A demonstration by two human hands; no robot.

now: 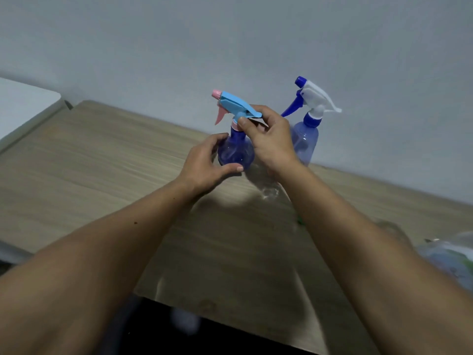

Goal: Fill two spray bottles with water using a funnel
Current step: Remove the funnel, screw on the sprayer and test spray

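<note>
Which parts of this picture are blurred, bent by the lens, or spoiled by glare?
Head view: the table edge runs tilted and slightly curved, from the wide lens and the tilted head; a bright sheen lies on the tabletop near the clear plastic piece; the objects at the right edge are blurred beyond recognition; the two spray bottles and both hands are fairly sharp.

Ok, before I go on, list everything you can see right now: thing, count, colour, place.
round spray bottle: 1, blue body, light-blue head with pink trigger, upright on the table, between both hands
tall spray bottle: 1, pale blue body, white head with dark-blue trigger, upright by the wall, behind the right hand
table: 1, light wood grain
clear bag: 1, contents blurred, right edge
left hand: 1, holds the round bottle's body
right hand: 1, grips its neck under the head
</note>
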